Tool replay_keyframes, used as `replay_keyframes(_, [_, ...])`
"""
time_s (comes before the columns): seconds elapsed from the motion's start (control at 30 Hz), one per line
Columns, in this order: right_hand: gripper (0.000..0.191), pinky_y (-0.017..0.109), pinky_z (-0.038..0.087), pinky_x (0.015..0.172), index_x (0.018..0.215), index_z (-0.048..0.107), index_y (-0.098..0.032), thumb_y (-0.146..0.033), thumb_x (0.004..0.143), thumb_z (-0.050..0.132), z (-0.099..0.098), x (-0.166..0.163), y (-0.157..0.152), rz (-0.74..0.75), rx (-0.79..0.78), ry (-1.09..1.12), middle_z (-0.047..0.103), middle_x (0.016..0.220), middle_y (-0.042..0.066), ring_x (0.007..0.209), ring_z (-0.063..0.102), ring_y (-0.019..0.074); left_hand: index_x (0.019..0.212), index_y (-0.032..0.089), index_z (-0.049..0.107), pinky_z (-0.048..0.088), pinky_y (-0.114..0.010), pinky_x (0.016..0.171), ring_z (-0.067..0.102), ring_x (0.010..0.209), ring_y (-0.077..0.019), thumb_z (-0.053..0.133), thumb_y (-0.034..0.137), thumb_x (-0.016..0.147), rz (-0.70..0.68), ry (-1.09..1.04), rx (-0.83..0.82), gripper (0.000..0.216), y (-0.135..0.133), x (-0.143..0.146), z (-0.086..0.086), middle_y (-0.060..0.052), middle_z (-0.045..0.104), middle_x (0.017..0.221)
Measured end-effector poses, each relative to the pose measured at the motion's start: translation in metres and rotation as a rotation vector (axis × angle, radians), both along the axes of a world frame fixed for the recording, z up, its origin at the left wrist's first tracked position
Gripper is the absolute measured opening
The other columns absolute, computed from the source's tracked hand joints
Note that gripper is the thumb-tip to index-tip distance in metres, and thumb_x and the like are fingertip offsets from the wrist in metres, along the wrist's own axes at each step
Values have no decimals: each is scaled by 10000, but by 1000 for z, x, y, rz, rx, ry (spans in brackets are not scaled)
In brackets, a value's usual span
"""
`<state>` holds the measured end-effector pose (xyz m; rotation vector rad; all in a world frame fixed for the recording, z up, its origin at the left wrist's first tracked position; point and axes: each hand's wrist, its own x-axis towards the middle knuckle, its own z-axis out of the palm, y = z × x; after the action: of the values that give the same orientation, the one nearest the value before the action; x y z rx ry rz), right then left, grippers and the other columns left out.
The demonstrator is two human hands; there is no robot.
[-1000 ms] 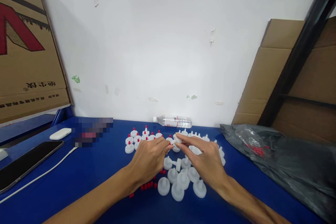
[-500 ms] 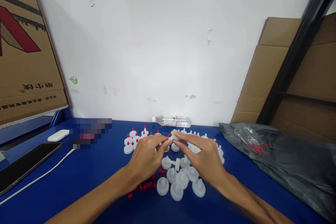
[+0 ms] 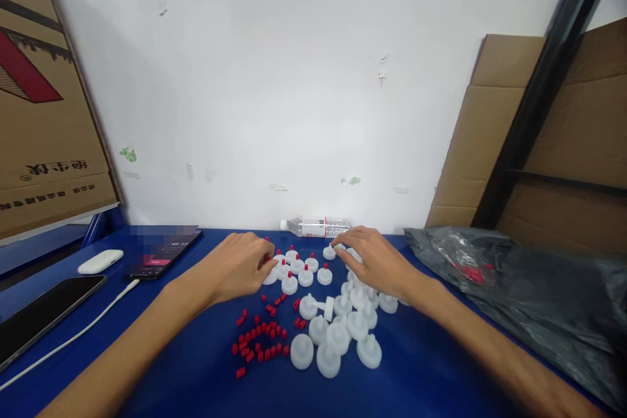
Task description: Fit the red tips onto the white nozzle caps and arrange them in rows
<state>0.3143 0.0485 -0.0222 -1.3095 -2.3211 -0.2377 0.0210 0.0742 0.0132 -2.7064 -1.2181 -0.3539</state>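
White round nozzle caps (image 3: 337,337) lie on the blue table, several bare and several others (image 3: 305,276) with small red tips on their spouts. My left hand (image 3: 245,266) is at the left of the red-tipped group, its fingers closed at the spout of a white nozzle cap (image 3: 270,276); that spout is hidden. Farther right, my right hand (image 3: 372,258) reaches over bare caps. Its thumb and index fingertips meet at the spout of a bare white nozzle cap (image 3: 328,253). Loose red tips (image 3: 264,333) are scattered in front, between my forearms.
A clear plastic bottle (image 3: 316,227) lies along the white wall. To the left are two phones (image 3: 44,310), a white case (image 3: 100,262) and a white cable (image 3: 81,328). Dark plastic sheeting (image 3: 529,287) covers the right side. Cardboard (image 3: 49,111) stands at left and right.
My hands have parted from the middle, where they were together over a small white piece. The left moved left to the red-tipped caps; the right moved slightly to a bare cap.
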Motion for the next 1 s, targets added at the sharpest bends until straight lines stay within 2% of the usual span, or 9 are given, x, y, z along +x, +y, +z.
replay_keyframes(0.13, [348, 429, 463, 991, 1081, 716, -222, -367, 1060, 400, 2, 2, 30, 39, -66, -72, 729, 1099, 97, 1111, 634, 274, 593, 209, 570, 201, -303, 499, 549, 497, -192, 556, 263, 900, 32, 36, -26, 313, 1, -3, -2, -45, 641, 574])
replay_keyframes(0.3, [549, 363, 503, 770, 753, 673, -239, -470, 1074, 294, -1, 0, 42, 45, -142, -138, 672, 684, 42, 735, 661, 227, 653, 211, 658, 243, -295, 505, 644, 581, -234, 590, 268, 900, 26, 49, -63, 262, 7, -2, -16, -69, 708, 652])
replay_keyframes(0.37, [583, 356, 493, 724, 694, 641, -240, -487, 1074, 275, -3, -2, 40, 44, -155, -151, 647, 639, 33, 675, 647, 220, 682, 210, 689, 274, -291, 514, 666, 617, -243, 618, 269, 892, 25, 50, -84, 230, 8, -1, -21, -78, 729, 696])
replay_keyframes(0.53, [483, 364, 494, 775, 783, 690, -233, -453, 1065, 365, 1, -7, 36, 40, -118, -105, 714, 748, 47, 743, 689, 234, 860, 225, 749, 355, -279, 548, 696, 689, -254, 636, 343, 897, 42, 29, -114, 167, 6, -2, -19, -82, 764, 784])
replay_keyframes(0.63, [273, 385, 497, 834, 1005, 720, -212, -415, 1007, 537, 7, -7, 38, -2, -56, -23, 750, 959, 93, 902, 706, 275, 782, 231, 736, 374, -282, 553, 690, 684, -243, 590, 320, 896, 73, -24, -136, 205, 5, -9, -5, -68, 765, 779])
replay_keyframes(0.7, [238, 383, 506, 830, 1103, 699, -209, -384, 960, 623, 9, -5, 39, -20, -28, 37, 728, 1073, 108, 934, 699, 272, 711, 230, 728, 391, -274, 548, 689, 665, -225, 582, 246, 851, 60, -41, -253, 203, 4, -15, 3, -47, 761, 746])
replay_keyframes(0.77, [229, 358, 519, 799, 1115, 689, -222, -362, 935, 663, 11, -4, 40, 0, -30, 88, 709, 1105, 91, 905, 698, 238, 784, 232, 760, 420, -256, 531, 683, 592, -198, 591, 187, 793, 48, -24, -455, 175, 5, -19, 6, -17, 756, 710])
replay_keyframes(0.87, [214, 314, 533, 777, 1137, 683, -248, -337, 944, 655, 13, -5, 38, 89, -71, 141, 700, 1133, 62, 888, 700, 188, 921, 210, 774, 459, -229, 520, 680, 516, -168, 575, 124, 737, 50, -17, -662, 284, 7, -20, -1, 3, 743, 682])
replay_keyframes(1.0, [221, 303, 541, 786, 1164, 687, -275, -298, 1007, 533, 20, -12, 30, 189, -110, 195, 711, 1159, 46, 936, 691, 177, 816, 189, 741, 475, -217, 524, 689, 492, -158, 599, 165, 744, -15, -60, -721, 161, 13, -14, -19, -2, 743, 689])
